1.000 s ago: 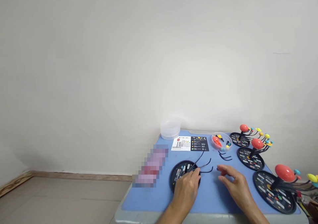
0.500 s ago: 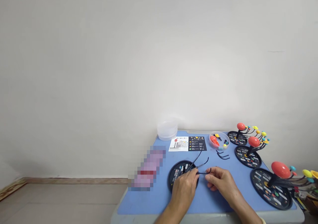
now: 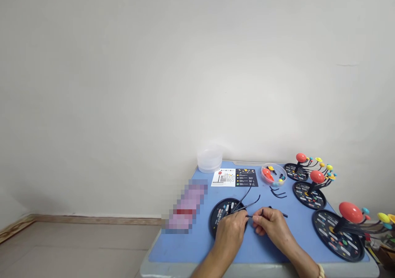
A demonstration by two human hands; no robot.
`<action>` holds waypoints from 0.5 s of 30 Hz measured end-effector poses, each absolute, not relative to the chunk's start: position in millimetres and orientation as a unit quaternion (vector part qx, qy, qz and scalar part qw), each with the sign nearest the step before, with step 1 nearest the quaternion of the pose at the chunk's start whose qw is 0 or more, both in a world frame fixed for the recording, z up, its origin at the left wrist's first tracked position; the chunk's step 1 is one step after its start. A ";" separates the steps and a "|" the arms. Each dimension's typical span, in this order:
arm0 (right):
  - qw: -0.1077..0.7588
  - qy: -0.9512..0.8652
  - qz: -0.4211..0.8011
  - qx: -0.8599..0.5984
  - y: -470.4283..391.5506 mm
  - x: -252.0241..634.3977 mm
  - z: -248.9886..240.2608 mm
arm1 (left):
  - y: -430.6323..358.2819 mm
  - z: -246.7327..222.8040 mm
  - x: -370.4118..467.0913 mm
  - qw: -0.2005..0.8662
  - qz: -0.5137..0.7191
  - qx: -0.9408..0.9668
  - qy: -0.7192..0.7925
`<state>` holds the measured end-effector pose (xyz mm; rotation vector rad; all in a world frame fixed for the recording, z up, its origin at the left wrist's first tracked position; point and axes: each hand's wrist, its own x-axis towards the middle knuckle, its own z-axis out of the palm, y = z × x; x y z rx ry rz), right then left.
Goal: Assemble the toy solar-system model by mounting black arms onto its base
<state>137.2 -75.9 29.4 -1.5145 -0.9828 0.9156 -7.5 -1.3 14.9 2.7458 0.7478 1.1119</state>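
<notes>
My left hand (image 3: pixel 228 233) is closed over a round black printed base (image 3: pixel 217 210), hiding its middle. Thin black rods (image 3: pixel 251 204) with bent tips rise past its fingers. From its fingertips one more thin black rod (image 3: pixel 249 216) runs across to my right hand (image 3: pixel 270 225), which pinches the far end between thumb and fingers. A short dark rod (image 3: pixel 283 215) shows behind the right hand; whether it is held or lies on the table I cannot tell. Several loose curved black rods (image 3: pixel 277 193) lie beyond the right hand.
Finished-looking planet models, the nearest one (image 3: pixel 350 212) with a red ball, line the blue table's (image 3: pixel 182 247) right side. A clear dish (image 3: pixel 286 181) holds red, yellow and dark parts. An instruction sheet (image 3: pixel 224 178), clear tub (image 3: pixel 210 163) and blurred pink item (image 3: pixel 189 206) lie left.
My right hand has moved slightly left, closer to my left hand, along the thin rod. A dark rod now shows behind it. The view has shifted slightly.
</notes>
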 end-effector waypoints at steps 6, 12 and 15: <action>0.501 -0.452 0.371 -0.638 -75.9 141.2 36.6 | -1.8 14.1 -7.4 0.029 0.379 0.898 0.223; 0.485 -0.482 0.283 -0.673 -81.8 139.8 35.2 | -3.3 14.8 -6.9 -0.007 0.396 0.888 0.235; 0.473 -0.496 0.203 -0.699 -94.0 157.1 33.5 | -4.3 14.1 -7.3 -0.032 0.400 0.884 0.240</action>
